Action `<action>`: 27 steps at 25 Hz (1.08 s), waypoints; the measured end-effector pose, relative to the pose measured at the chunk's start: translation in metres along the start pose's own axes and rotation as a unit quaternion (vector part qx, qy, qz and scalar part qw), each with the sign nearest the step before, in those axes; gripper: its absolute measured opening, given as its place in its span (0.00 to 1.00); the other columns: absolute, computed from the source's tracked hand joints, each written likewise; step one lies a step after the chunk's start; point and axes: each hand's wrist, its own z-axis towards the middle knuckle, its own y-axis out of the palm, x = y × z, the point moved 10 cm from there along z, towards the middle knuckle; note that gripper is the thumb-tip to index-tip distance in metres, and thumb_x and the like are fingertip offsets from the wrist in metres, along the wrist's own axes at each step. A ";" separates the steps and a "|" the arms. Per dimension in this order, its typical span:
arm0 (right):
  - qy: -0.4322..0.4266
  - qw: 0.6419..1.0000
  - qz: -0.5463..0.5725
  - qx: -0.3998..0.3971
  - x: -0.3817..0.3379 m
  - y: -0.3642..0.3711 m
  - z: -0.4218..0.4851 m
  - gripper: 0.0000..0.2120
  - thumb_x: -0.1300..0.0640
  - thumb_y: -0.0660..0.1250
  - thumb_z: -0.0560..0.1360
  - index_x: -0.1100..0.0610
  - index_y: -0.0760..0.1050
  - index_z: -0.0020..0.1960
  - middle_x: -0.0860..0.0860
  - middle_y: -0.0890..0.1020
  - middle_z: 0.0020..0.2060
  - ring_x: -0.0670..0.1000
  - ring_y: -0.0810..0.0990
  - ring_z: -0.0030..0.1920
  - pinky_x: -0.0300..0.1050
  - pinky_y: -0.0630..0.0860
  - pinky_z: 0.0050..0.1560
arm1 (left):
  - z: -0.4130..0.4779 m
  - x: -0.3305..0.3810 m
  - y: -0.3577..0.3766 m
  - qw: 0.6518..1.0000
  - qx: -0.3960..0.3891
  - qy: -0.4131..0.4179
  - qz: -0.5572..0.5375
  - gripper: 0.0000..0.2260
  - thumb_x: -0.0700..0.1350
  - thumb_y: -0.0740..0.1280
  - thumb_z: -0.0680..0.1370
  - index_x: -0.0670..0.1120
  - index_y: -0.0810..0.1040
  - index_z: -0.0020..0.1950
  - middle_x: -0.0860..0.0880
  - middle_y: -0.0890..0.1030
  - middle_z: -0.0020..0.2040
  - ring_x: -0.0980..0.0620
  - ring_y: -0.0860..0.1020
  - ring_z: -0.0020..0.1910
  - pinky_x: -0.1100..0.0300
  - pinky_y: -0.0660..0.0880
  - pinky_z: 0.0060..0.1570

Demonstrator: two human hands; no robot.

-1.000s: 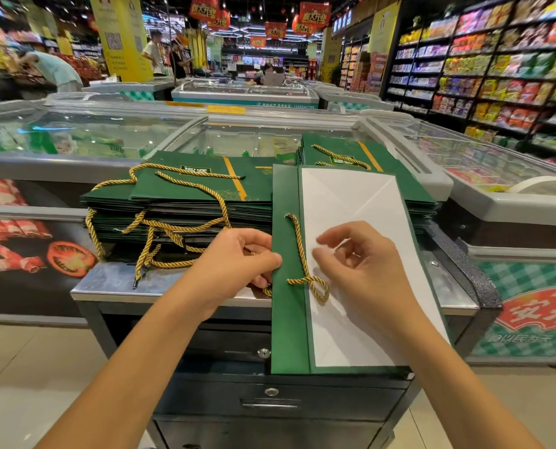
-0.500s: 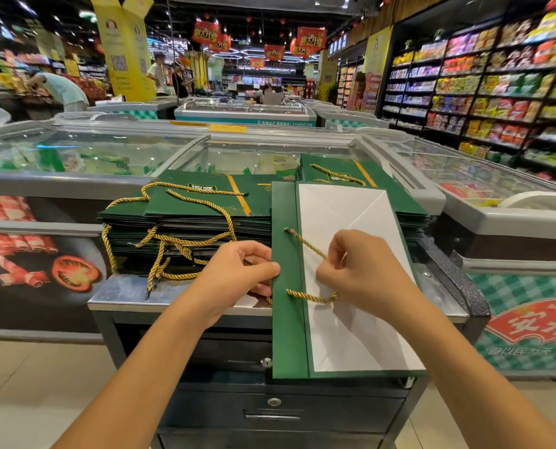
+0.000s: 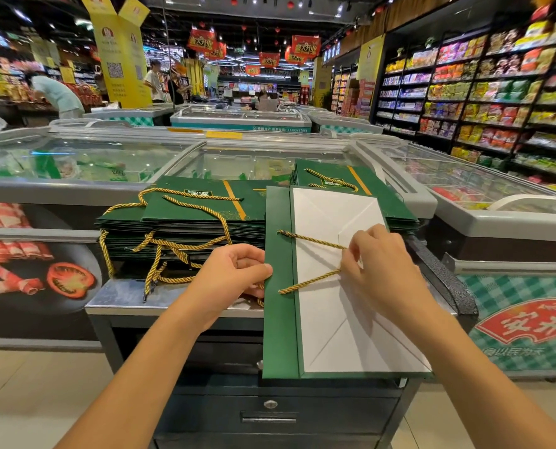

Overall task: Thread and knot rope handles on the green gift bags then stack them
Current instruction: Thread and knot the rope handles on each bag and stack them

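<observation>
Pulling the rope (image 3: pixel 309 281) through the bag (image 3: pixel 280 335) seems to be the step in hand. In the head view, the right hand (image 3: pixel 380 270) pinches the gold loop above the white inner face, with both strands running nearly straight to the green fold. The left hand (image 3: pixel 234 277) grips that fold at its edge, thumb on top. The bag lies flat on the counter (image 3: pixel 118 296), overhanging its near edge, just beside the stack (image 3: pixel 186 234) of finished bags. Next, I think, the ends need knots behind the fold, and then the bag goes on the stack. The holes, the rope ends and the left fingers underneath are hidden.
</observation>
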 end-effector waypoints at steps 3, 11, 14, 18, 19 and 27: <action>0.007 1.000 -0.022 0.016 0.006 0.000 0.004 0.13 0.47 0.57 0.84 0.56 0.71 0.53 0.51 0.73 0.51 0.55 0.71 0.53 0.52 0.72 0.45 | 0.000 0.000 -0.002 1.000 0.005 0.002 0.000 0.05 0.34 0.69 0.78 0.39 0.81 0.53 0.39 0.86 0.47 0.47 0.83 0.41 0.60 0.80 0.38; 0.004 0.999 0.039 0.026 0.007 0.003 -0.003 0.09 0.52 0.69 0.77 0.57 0.76 0.42 0.50 0.74 0.49 0.52 0.72 0.50 0.52 0.76 0.48 | 0.000 -0.001 -0.006 1.000 0.017 0.013 0.001 0.06 0.33 0.68 0.78 0.38 0.80 0.54 0.39 0.85 0.47 0.50 0.83 0.40 0.62 0.79 0.36; -0.005 0.999 -0.020 0.039 0.003 -0.004 0.001 0.09 0.52 0.60 0.82 0.58 0.70 0.50 0.53 0.75 0.48 0.56 0.73 0.47 0.55 0.74 0.42 | -0.002 0.000 -0.006 1.000 0.022 0.016 -0.011 0.06 0.33 0.67 0.79 0.38 0.80 0.54 0.39 0.85 0.47 0.50 0.83 0.39 0.63 0.78 0.35; 0.003 0.995 -0.084 0.054 0.005 -0.005 -0.003 0.11 0.49 0.58 0.84 0.56 0.70 0.53 0.52 0.75 0.49 0.56 0.73 0.49 0.50 0.71 0.40 | -0.002 0.001 -0.006 1.000 0.020 0.017 -0.018 0.06 0.33 0.67 0.79 0.37 0.80 0.55 0.39 0.85 0.48 0.50 0.83 0.40 0.63 0.78 0.35; 0.006 0.995 -0.086 0.058 0.006 -0.005 -0.005 0.12 0.48 0.58 0.84 0.57 0.72 0.52 0.52 0.75 0.49 0.55 0.73 0.50 0.50 0.72 0.40 | -0.002 0.001 -0.006 1.000 0.021 0.016 -0.016 0.06 0.33 0.67 0.79 0.37 0.79 0.56 0.39 0.85 0.48 0.50 0.83 0.39 0.64 0.78 0.35; -0.020 0.985 -0.145 0.092 0.002 -0.003 0.003 0.13 0.52 0.57 0.85 0.59 0.71 0.48 0.56 0.76 0.44 0.59 0.77 0.40 0.48 0.65 0.32 | -0.004 0.003 -0.009 0.999 0.033 0.026 -0.013 0.06 0.33 0.67 0.79 0.39 0.80 0.55 0.42 0.86 0.47 0.52 0.82 0.38 0.64 0.78 0.35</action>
